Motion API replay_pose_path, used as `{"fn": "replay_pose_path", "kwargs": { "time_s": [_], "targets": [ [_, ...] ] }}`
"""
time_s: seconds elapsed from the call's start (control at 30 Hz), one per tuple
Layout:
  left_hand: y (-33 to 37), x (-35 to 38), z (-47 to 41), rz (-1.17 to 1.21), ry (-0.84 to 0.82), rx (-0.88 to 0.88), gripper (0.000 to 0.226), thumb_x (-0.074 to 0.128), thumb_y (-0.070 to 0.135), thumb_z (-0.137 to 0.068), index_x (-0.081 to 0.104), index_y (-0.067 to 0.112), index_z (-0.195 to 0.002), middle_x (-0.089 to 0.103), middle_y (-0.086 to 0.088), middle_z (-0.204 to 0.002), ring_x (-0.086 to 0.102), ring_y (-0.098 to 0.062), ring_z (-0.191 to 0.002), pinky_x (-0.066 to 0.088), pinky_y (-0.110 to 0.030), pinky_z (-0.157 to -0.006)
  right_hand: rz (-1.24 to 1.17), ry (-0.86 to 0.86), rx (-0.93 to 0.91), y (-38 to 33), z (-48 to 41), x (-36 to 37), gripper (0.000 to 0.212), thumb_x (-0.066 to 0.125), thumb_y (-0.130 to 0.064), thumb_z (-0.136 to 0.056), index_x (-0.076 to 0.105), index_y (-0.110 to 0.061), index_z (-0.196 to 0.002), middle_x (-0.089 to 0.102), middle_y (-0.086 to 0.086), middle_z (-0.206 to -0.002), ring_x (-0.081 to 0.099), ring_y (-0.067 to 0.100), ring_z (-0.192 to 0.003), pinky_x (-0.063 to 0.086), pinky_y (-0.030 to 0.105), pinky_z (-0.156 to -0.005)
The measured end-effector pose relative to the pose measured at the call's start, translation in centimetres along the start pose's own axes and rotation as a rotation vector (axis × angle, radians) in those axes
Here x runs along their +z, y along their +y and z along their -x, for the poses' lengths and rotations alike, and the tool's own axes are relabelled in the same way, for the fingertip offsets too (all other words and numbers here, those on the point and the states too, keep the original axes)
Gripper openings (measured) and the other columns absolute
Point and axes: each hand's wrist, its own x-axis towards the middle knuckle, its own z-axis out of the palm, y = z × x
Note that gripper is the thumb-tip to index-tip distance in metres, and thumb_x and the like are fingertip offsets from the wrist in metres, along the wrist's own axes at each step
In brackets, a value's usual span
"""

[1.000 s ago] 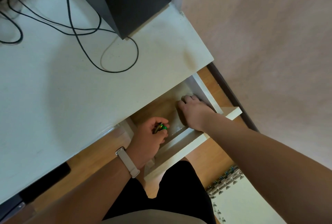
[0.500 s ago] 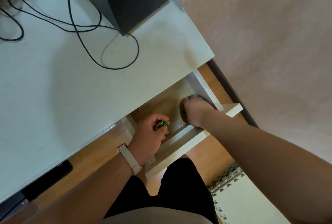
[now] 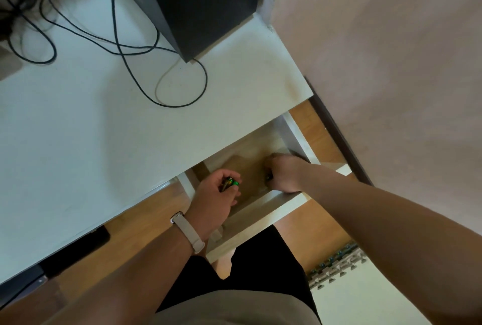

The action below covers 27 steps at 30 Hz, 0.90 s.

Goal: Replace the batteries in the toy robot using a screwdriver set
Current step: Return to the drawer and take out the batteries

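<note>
An open white drawer (image 3: 263, 210) with a wooden floor juts out from under the white desk (image 3: 104, 129). My left hand (image 3: 214, 199) is over the drawer's left part, closed around green batteries (image 3: 230, 183) whose ends show between the fingers. My right hand (image 3: 283, 174) is curled inside the drawer's right part, fingers closed on a small dark object (image 3: 268, 176) that is mostly hidden. No toy robot or screwdriver set is in sight.
A black speaker box (image 3: 198, 4) stands at the desk's back with black cables (image 3: 125, 51) looping across the top. The pink wall (image 3: 391, 64) is at the right. A foam mat (image 3: 365, 293) lies on the wooden floor beside my legs.
My right hand went from lying flat on the drawer floor to a curled fist around something small and dark. My left hand kept hold of the batteries and barely moved.
</note>
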Motion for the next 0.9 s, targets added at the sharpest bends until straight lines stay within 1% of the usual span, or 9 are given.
{"fn": "replay_pose_path", "kwargs": {
  "time_s": [0.13, 0.23, 0.3, 0.37, 0.47, 0.53, 0.6, 0.77, 0.9],
  "targets": [
    [0.0, 0.5, -0.1, 0.002, 0.081, -0.011, 0.028, 0.057, 0.004, -0.097, 0.066, 0.031, -0.098, 0.067, 0.004, -0.112, 0.069, -0.014, -0.093, 0.059, -0.029, -0.081, -0.029, -0.111, -0.066, 0.2, 0.9, -0.7, 0.032, 0.049, -0.028, -0.094, 0.063, -0.01, -0.117, 0.065, 0.007, -0.108, 0.061, 0.024, -0.1, 0.049, 0.03, -0.086],
    [0.3, 1.0, 0.0, 0.064, 0.159, -0.044, 0.028, 0.057, 0.003, -0.097, 0.066, 0.03, -0.095, 0.067, 0.001, -0.112, 0.069, -0.015, -0.09, 0.058, -0.029, -0.078, -0.146, -0.082, -0.102, 0.1, 1.4, -1.0, 0.027, 0.047, -0.029, -0.093, 0.064, -0.017, -0.111, 0.063, 0.0, -0.105, 0.058, 0.02, -0.1, 0.049, 0.032, -0.088],
    [0.5, 1.2, 0.3, 0.103, 0.213, -0.067, 0.029, 0.057, 0.001, -0.096, 0.066, 0.029, -0.093, 0.067, -0.002, -0.112, 0.069, -0.017, -0.089, 0.057, -0.028, -0.074, -0.319, -0.068, -0.101, 0.1, 1.7, -1.8, 0.02, 0.051, -0.029, -0.091, 0.064, -0.019, -0.101, 0.062, -0.003, -0.098, 0.058, 0.018, -0.095, 0.046, 0.028, -0.08],
    [0.8, 1.4, 0.8, 0.113, 0.238, -0.081, 0.03, 0.057, 0.001, -0.096, 0.066, 0.029, -0.093, 0.068, -0.002, -0.111, 0.07, -0.018, -0.09, 0.057, -0.028, -0.073, -0.587, -0.098, -0.056, 0.2, 2.4, -2.5, 0.01, 0.055, -0.024, -0.089, 0.061, -0.02, -0.082, 0.057, -0.001, -0.079, 0.055, 0.015, -0.075, 0.041, 0.025, -0.065],
    [1.5, 1.4, 1.8, 0.123, 0.258, -0.086, 0.027, 0.057, 0.001, -0.096, 0.067, 0.026, -0.095, 0.069, -0.002, -0.108, 0.07, -0.018, -0.088, 0.057, -0.028, -0.072, -0.831, -0.12, -0.036, 0.3, 4.3, -3.5, 0.016, 0.053, -0.015, -0.085, 0.056, -0.017, -0.069, 0.051, 0.002, -0.064, 0.046, 0.015, -0.056, 0.035, 0.027, -0.053],
    [2.1, 1.5, 2.6, 0.137, 0.269, -0.087, 0.026, 0.056, 0.0, -0.096, 0.067, 0.024, -0.094, 0.069, -0.002, -0.105, 0.07, -0.018, -0.086, 0.057, -0.029, -0.073, -0.999, -0.135, -0.027, 0.3, 5.8, -3.8, 0.013, 0.055, -0.014, -0.085, 0.058, -0.014, -0.073, 0.052, 0.006, -0.066, 0.047, 0.018, -0.057, 0.037, 0.027, -0.052],
    [2.8, 1.7, 3.5, 0.15, 0.273, -0.076, 0.026, 0.056, -0.001, -0.096, 0.067, 0.022, -0.094, 0.069, -0.004, -0.104, 0.069, -0.018, -0.084, 0.056, -0.028, -0.072, -1.171, -0.14, -0.032, 0.3, 7.4, -4.0, 0.006, 0.058, -0.011, -0.085, 0.063, -0.014, -0.082, 0.056, 0.006, -0.069, 0.051, 0.018, -0.063, 0.042, 0.029, -0.059],
    [5.0, 2.0, 5.6, 0.245, 0.241, -0.017, 0.022, 0.055, -0.007, -0.095, 0.065, 0.012, -0.098, 0.07, -0.013, -0.105, 0.069, -0.019, -0.077, 0.056, -0.026, -0.066, -1.306, -0.07, -0.142, 0.4, 11.6, -3.9, 0.026, 0.058, -0.001, -0.084, 0.064, -0.013, -0.105, 0.063, 0.012, -0.09, 0.058, 0.023, -0.082, 0.048, 0.037, -0.075],
    [7.5, 1.9, 7.3, 0.4, 0.14, 0.023, 0.021, 0.055, -0.01, -0.093, 0.063, 0.008, -0.101, 0.068, -0.02, -0.104, 0.069, -0.023, -0.078, 0.057, -0.028, -0.066, -1.509, 0.052, -0.116, -0.7, 14.6, -3.3, 0.03, 0.058, 0.006, -0.082, 0.061, -0.01, -0.108, 0.062, 0.015, -0.085, 0.059, 0.022, -0.077, 0.047, 0.036, -0.073]
  ]
}}
